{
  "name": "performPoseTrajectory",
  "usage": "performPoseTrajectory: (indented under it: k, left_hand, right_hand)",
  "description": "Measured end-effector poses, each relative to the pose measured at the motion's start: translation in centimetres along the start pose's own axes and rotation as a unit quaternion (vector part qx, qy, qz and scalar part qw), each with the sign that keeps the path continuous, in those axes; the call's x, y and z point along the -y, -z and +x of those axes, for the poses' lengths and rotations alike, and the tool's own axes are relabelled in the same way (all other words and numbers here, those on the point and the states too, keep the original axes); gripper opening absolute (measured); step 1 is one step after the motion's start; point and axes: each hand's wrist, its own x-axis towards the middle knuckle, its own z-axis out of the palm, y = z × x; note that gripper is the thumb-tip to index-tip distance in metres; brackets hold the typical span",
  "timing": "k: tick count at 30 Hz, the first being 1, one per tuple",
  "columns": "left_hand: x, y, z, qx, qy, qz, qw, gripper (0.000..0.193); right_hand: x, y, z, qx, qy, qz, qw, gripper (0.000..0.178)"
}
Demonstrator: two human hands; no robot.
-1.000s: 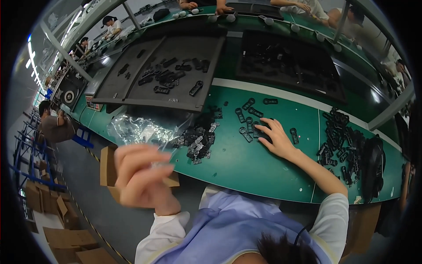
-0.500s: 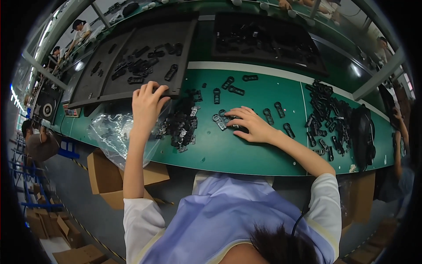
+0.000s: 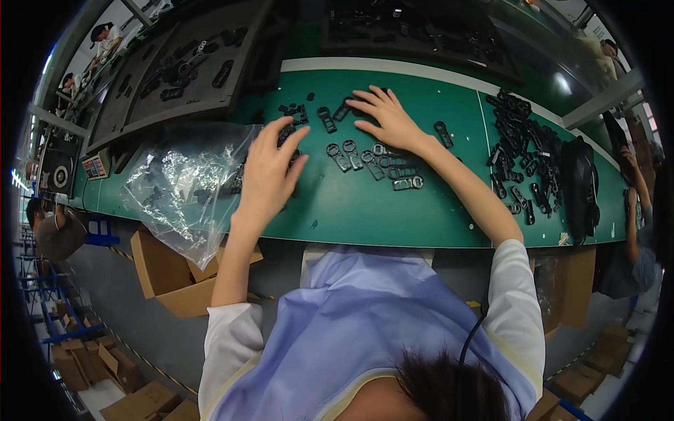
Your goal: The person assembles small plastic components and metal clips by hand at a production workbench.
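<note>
My left hand (image 3: 270, 168), fingers apart, hovers over a pile of small black parts (image 3: 237, 179) beside a clear plastic bag (image 3: 186, 189); it largely hides the pile. My right hand (image 3: 387, 121) is farther back on the green table, fingers spread. Its fingertips touch or hover over elongated black plastic casings (image 3: 342, 111), partly covered by the hand. Below it several such casings with a round opening at one end (image 3: 372, 163) lie loosely grouped. One more casing (image 3: 326, 119) lies between my hands, and another (image 3: 442, 134) rests right of my right wrist.
A dark divided tray (image 3: 203, 105) with black parts stands at the back left, another tray (image 3: 421, 42) at the back. Heaped casings (image 3: 523, 140) and a black bundle (image 3: 580, 196) lie to the right. A cardboard box (image 3: 165, 270) stands below the table's front edge.
My left hand has left the tray's edge and come down over the small-parts pile. My right hand has moved off the grouped casings toward those farther back. The whole view has shifted.
</note>
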Motion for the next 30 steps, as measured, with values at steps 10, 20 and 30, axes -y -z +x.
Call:
performPoseTrajectory:
  k: [10,20,30]
  left_hand:
    - [-3.6,-6.8,-1.7,0.177,0.013,-0.056,0.983,0.099]
    - [-5.3,-8.7,1.5,0.156,-0.002,-0.053,0.986,0.089]
    - [-4.8,-11.8,2.5,0.097,0.066,-0.12,0.986,0.072]
  right_hand:
    - [-1.3,9.0,-15.4,-0.243,-0.177,-0.11,0.947,0.039]
    - [-0.2,7.7,-17.5,-0.131,-0.184,0.119,0.967,0.051]
    - [-4.1,7.5,-14.2,-0.231,-0.245,0.014,0.942,0.047]
